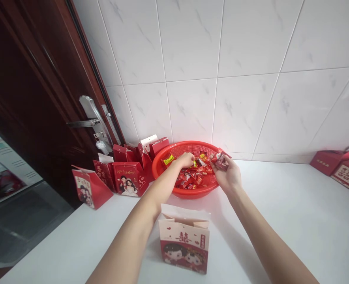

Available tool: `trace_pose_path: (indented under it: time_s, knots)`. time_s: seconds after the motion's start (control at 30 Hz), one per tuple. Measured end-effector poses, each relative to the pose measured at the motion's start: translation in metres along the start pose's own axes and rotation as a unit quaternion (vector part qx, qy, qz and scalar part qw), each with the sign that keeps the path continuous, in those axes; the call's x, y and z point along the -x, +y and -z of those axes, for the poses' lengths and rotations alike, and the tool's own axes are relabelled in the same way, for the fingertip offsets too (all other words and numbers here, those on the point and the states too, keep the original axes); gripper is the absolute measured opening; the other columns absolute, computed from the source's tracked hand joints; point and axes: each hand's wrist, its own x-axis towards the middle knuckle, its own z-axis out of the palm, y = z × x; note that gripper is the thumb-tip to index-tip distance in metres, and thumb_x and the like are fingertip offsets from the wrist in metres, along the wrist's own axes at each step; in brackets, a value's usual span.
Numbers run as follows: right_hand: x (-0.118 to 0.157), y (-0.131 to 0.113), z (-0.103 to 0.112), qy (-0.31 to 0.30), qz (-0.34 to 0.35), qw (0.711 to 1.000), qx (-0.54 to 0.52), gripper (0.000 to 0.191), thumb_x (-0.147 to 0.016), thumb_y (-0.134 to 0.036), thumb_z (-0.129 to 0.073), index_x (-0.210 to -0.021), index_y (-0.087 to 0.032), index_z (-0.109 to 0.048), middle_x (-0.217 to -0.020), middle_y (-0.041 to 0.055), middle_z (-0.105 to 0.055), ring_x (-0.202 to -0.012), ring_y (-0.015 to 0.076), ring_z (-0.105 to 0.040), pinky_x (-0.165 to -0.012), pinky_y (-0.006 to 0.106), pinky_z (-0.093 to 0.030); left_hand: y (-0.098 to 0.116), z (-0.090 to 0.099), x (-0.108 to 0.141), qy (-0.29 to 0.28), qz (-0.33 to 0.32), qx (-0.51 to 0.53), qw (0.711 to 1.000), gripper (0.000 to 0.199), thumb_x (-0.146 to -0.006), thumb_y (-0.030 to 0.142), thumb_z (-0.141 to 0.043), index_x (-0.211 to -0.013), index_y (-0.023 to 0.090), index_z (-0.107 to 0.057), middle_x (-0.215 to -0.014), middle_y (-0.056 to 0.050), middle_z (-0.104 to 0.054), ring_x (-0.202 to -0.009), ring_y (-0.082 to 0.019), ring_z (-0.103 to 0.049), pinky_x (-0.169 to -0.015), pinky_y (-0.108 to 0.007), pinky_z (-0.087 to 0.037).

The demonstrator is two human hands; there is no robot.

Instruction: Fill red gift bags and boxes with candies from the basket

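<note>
Red and yellow wrapped candies (pixel 189 179) lie in a red plastic basket (pixel 158 167) by the tiled wall. My left hand (pixel 186 159) reaches over the basket's far half with its fingers curled down at the candies; what its fingertips hold, if anything, is hidden. At the basket's right rim, my right hand (pixel 229 173) is turned palm up and closed around red wrapped candies (pixel 222 159). In front of the basket, close to me, an open-topped paper gift box (pixel 184 246) in cream and red stands upright, with two cartoon faces on its front.
Several red gift boxes (pixel 128 179) stand at the left, between the basket and the table's left edge. More red boxes (pixel 348 169) sit at the far right on the white table (pixel 281 213). A dark wooden door with a metal handle (pixel 87 123) is on the left.
</note>
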Motion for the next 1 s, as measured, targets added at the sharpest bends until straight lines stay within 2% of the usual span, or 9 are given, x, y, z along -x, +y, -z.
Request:
trace_pose_path:
  time_s: [0.13,0.27,0.33,0.43,0.57,0.63,0.8,0.93,1.0]
  knots:
    - [-0.004,0.003,0.005,0.006,0.046,0.999,-0.020,0.013,-0.081,-0.010,-0.055,-0.076,-0.016,-0.065,-0.072,0.0041,-0.073,-0.075,0.0154,-0.073,-0.078,0.027,-0.061,0.003,-0.003,-0.013,-0.022,-0.020,-0.025,0.999,0.040,-0.076,0.027,-0.068,-0.116,0.024,-0.064,-0.116,-0.006,-0.072,-0.114,-0.025,-0.058,-0.090,-0.026,-0.042]
    - [-0.005,0.005,0.008,0.014,0.083,0.996,-0.037,0.013,-0.079,-0.009,-0.057,-0.073,-0.020,-0.060,-0.066,-0.0023,-0.069,-0.073,0.0131,-0.071,-0.080,0.026,-0.060,0.004,-0.011,-0.011,-0.050,-0.039,-0.053,0.997,0.068,-0.071,0.034,-0.075,-0.134,0.025,-0.053,-0.141,-0.009,-0.059,-0.137,-0.029,-0.045,-0.103,-0.030,-0.040]
    - [-0.003,0.005,0.007,0.017,0.085,0.995,-0.041,0.016,-0.079,-0.006,-0.054,-0.070,-0.019,-0.059,-0.064,-0.0025,-0.068,-0.072,0.0124,-0.070,-0.078,0.025,-0.060,0.007,-0.016,-0.010,-0.066,-0.046,-0.065,0.995,0.074,-0.071,0.038,-0.075,-0.140,0.028,-0.049,-0.147,-0.008,-0.053,-0.142,-0.029,-0.039,-0.107,-0.032,-0.038]
    - [0.000,0.003,0.004,0.017,0.079,0.996,-0.040,0.021,-0.079,-0.005,-0.050,-0.067,-0.018,-0.060,-0.064,0.0002,-0.068,-0.070,0.0120,-0.070,-0.075,0.023,-0.060,0.016,-0.021,-0.011,-0.083,-0.034,-0.056,0.994,0.062,-0.076,0.038,-0.074,-0.135,0.031,-0.056,-0.142,-0.004,-0.058,-0.138,-0.029,-0.045,-0.107,-0.033,-0.040]
    - [0.000,0.003,0.004,0.013,0.082,0.996,-0.036,0.021,-0.078,-0.005,-0.051,-0.065,-0.019,-0.059,-0.062,-0.0005,-0.066,-0.071,0.0139,-0.070,-0.076,0.026,-0.061,0.029,-0.020,-0.016,-0.098,-0.015,-0.044,0.994,0.033,-0.094,0.037,-0.063,-0.123,0.022,-0.063,-0.130,-0.008,-0.062,-0.116,-0.026,-0.060,-0.097,-0.042,-0.052]
    - [-0.001,0.004,0.005,0.015,0.084,0.996,-0.034,0.019,-0.077,-0.005,-0.053,-0.066,-0.019,-0.059,-0.062,-0.0010,-0.067,-0.073,0.0146,-0.070,-0.078,0.028,-0.061,0.031,-0.019,-0.016,-0.097,-0.012,-0.044,0.994,0.033,-0.096,0.038,-0.060,-0.122,0.018,-0.063,-0.128,-0.008,-0.062,-0.109,-0.026,-0.063,-0.091,-0.044,-0.055]
    - [-0.004,0.008,0.009,0.018,0.084,0.996,-0.023,0.014,-0.079,-0.009,-0.053,-0.072,-0.017,-0.063,-0.070,0.0030,-0.071,-0.075,0.0154,-0.072,-0.078,0.028,-0.061,0.037,-0.014,-0.011,-0.082,0.001,-0.045,0.996,0.031,-0.096,0.037,-0.061,-0.121,0.018,-0.063,-0.125,-0.009,-0.062,-0.106,-0.024,-0.064,-0.089,-0.041,-0.056]
    - [-0.007,0.009,0.010,0.011,0.087,0.996,-0.017,0.010,-0.079,-0.011,-0.057,-0.074,-0.017,-0.063,-0.072,0.0023,-0.072,-0.076,0.0157,-0.072,-0.080,0.030,-0.061,0.039,0.002,-0.007,-0.046,0.008,-0.044,0.998,0.028,-0.097,0.040,-0.056,-0.109,0.017,-0.066,-0.106,-0.008,-0.070,-0.090,-0.020,-0.065,-0.077,-0.034,-0.053]
    - [-0.008,0.009,0.010,0.009,0.089,0.996,-0.019,0.009,-0.079,-0.011,-0.058,-0.075,-0.017,-0.064,-0.073,0.0024,-0.072,-0.075,0.0155,-0.072,-0.081,0.029,-0.061,0.032,0.010,0.007,-0.025,0.010,-0.041,0.999,0.025,-0.096,0.038,-0.054,-0.107,0.020,-0.068,-0.103,-0.008,-0.072,-0.090,-0.020,-0.065,-0.074,-0.030,-0.049]
